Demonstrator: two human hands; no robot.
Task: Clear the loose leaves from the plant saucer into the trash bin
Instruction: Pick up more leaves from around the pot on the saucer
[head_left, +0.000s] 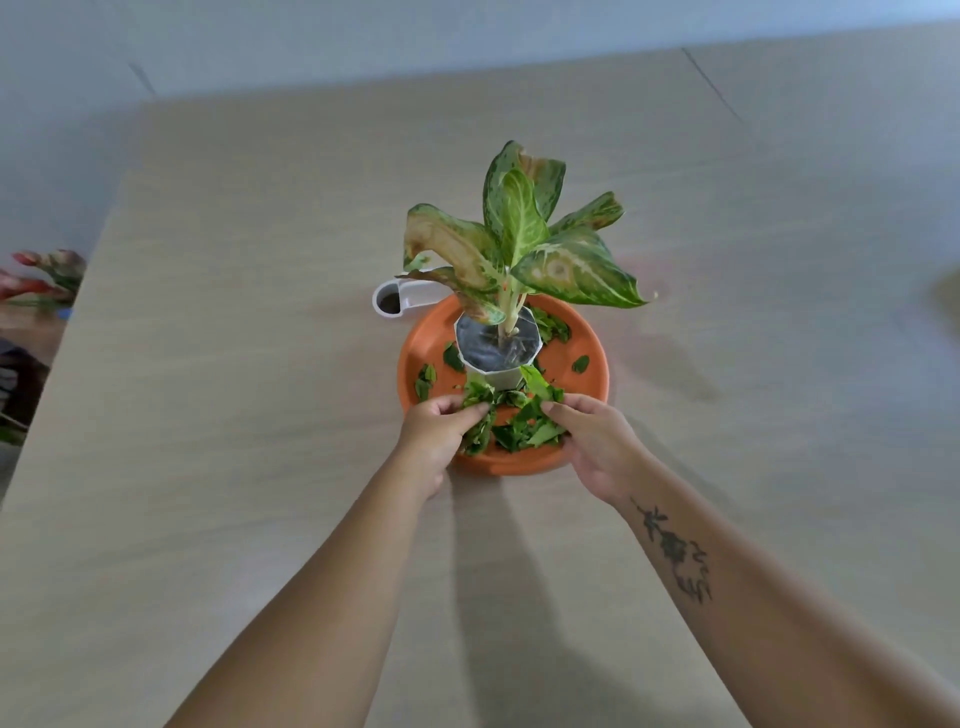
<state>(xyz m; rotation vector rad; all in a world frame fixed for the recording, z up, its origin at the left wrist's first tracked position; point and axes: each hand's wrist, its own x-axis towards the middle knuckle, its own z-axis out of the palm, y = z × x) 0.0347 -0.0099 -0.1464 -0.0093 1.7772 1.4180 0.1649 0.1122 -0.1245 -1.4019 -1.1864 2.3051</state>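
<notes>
Loose leaves (511, 431) heaped on the saucer's (592, 338) near side, in front of the pot (496, 351); left hand (434, 434) and right hand (597, 441) flank heap, equally close, fingers curled pinching leaves; bin not in view.

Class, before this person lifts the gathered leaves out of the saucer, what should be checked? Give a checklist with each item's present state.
1. Left hand closed on loose leaves: ok.
2. Right hand closed on the same pile: ok.
3. Pile lies inside the orange saucer, at its near edge: ok.
4. All leaves gathered: not ok, stray leaves lie to the left, right and behind the white pot.
5. Hands clear of the potted plant: ok.
6. Trash bin within reach: cannot tell, none in view.
</notes>
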